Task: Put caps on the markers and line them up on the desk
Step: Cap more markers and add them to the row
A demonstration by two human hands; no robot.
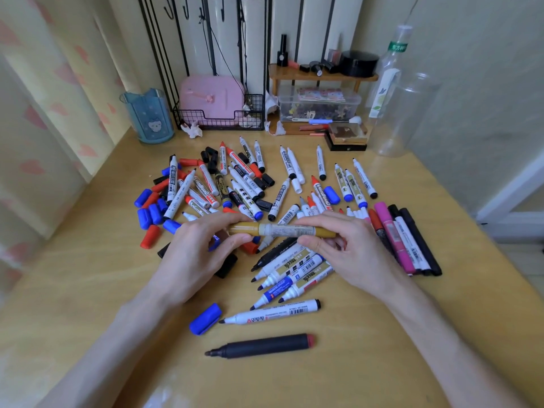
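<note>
Nearest marker: black cylindrical marker with a red end plug (265, 345), uncapped, lying crosswise on the yellow wooden desk (88, 290), apart from the heap and within easy reach.
Spare cap: blue plastic cap (205, 318), just beside the bare tip of a white-barrelled marker with a black end (273, 313).
Left hand: left hand (200, 248), thumb and fingers curled round the gold cap (243, 229). It holds the cap on the marker's axis so that it can be pushed straight on.
Right hand: right hand (347, 248), thumb below and fingers above, pinching the label-wrapped barrel. This braces the barrel against the opposing push.
Task object: gold marker with a pale label (282, 230), held level above the desk between both hands, over the near edge of the heap.
Step in hand: cap and barrel meet at a visible seam. Whether the cap is fully seated cannot be told.
Waiting group: uncapped white and blue markers (291, 275), fanned under the right hand with tips toward the left.
Heap: mixed markers (235, 184), mostly uncapped, with loose red, blue and black caps (150, 210) gathered at its left.
Finished row: pink, white and black markers (403, 240), side by side and touching at the right. This is probably the line in progress and the destination for the gold one.
</note>
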